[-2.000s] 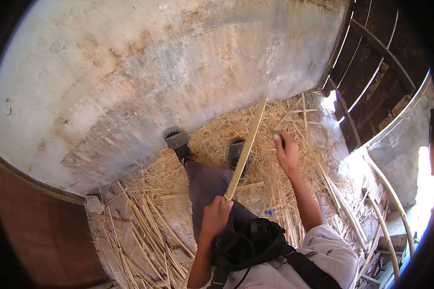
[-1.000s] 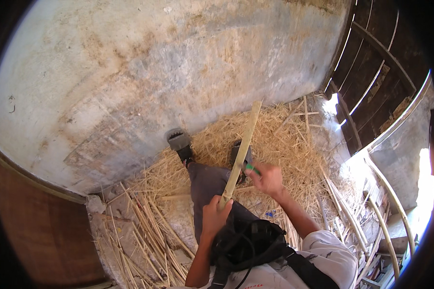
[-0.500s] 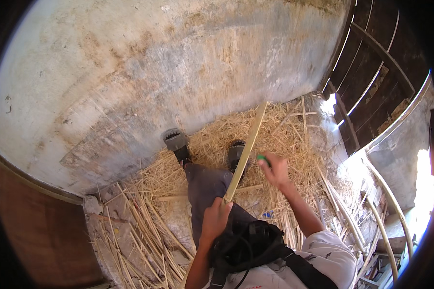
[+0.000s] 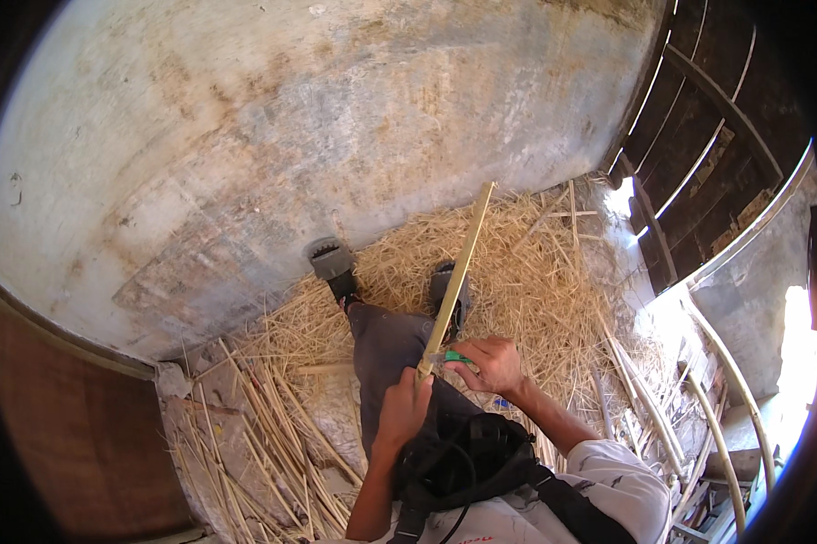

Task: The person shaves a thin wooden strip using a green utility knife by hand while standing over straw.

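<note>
A long, pale yellow-green bamboo strip (image 4: 463, 265) slants up and away over my legs. Its near end is gripped in my left hand (image 4: 404, 410), fingers wrapped round it. My right hand (image 4: 488, 364) is closed on a small green-handled knife (image 4: 456, 357). The knife's short blade meets the strip just beyond my left fingers. How deep the edge sits in the bamboo is too small to tell.
Straw-like shavings (image 4: 535, 272) cover the floor around my sandalled feet. Split bamboo strips (image 4: 272, 435) lie at the left, and longer poles (image 4: 716, 426) at the right. A stained plaster wall (image 4: 354, 136) stands ahead, a dark slatted panel (image 4: 698, 136) at the far right.
My right hand has come left and nearer, bringing the green-handled knife from beside the bamboo strip onto it. The strip's far end has swung slightly left; my left hand keeps its hold.
</note>
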A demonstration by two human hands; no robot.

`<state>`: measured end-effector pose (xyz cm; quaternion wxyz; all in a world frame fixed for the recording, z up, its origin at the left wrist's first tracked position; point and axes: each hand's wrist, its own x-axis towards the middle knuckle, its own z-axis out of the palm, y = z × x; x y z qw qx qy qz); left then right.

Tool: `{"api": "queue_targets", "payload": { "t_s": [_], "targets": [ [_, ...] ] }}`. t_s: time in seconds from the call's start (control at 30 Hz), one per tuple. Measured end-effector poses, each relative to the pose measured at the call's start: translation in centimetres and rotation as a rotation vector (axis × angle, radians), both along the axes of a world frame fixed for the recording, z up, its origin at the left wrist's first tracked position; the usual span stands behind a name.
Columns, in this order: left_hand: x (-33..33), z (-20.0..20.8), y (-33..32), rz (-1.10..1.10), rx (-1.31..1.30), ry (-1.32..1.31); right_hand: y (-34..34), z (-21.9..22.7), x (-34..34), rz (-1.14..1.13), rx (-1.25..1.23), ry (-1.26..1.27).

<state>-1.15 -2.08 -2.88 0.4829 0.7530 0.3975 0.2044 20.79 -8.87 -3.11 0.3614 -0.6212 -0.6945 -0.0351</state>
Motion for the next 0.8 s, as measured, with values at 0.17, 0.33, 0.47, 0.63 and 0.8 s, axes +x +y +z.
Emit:
{"api": "queue_targets", "payload": {
  "t_s": [0.17,0.33,0.47,0.63,0.8],
  "targets": [
    [0.1,0.4,0.2,0.031,-0.001,-0.01,1.4,-0.1,1.1,-0.014,0.064,0.029],
    [-0.1,-0.2,-0.1,0.019,0.008,0.046,4.6,1.2,6.7,-0.328,0.096,0.14],
    [-0.3,-0.6,-0.5,-0.041,0.066,0.077,7.0,2.8,12.7,-0.564,-0.148,0.173],
    [0.1,-0.5,-0.5,-0.038,0.054,0.072,6.8,2.2,14.9,-0.62,0.088,0.304],
    [0.1,-0.1,-0.3,-0.022,-0.022,-0.033,4.5,1.2,11.4,-0.542,-0.065,0.328]
  ]
}}
